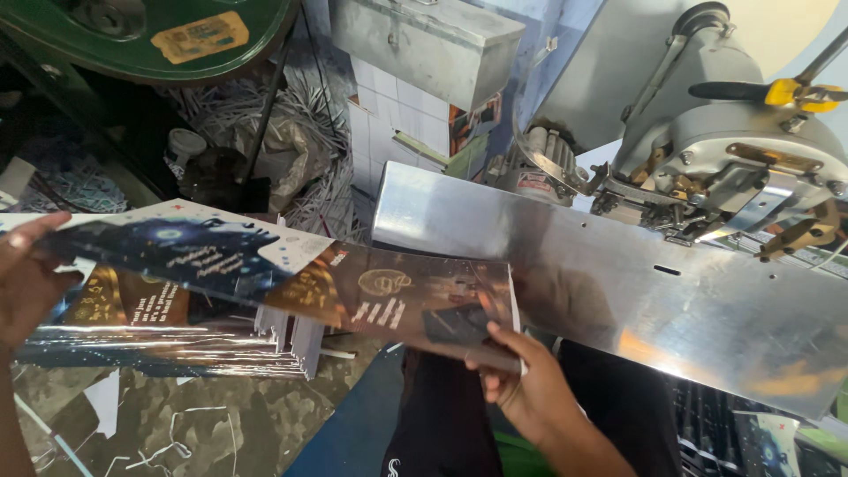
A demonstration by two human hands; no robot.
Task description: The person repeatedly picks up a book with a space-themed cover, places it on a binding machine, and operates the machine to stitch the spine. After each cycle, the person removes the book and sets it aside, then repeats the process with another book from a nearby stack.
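I hold a glossy dark printed sheet (291, 274) stretched between both hands. My left hand (26, 278) grips its left end at the frame's left edge. My right hand (521, 389) pinches the sheet's lower right corner, close to the near edge of a shiny metal machine table (671, 300). Under the sheet's left part lies a stack of similar glossy printed sheets (168, 340).
A grey machine head (733, 150) with levers and a yellow-tipped handle sits above the metal table at the right. A green wheel (150, 35) hangs at top left. A grey metal box (424, 44), white paper strips (300, 124) and scraps lie behind. Dark trousers show below.
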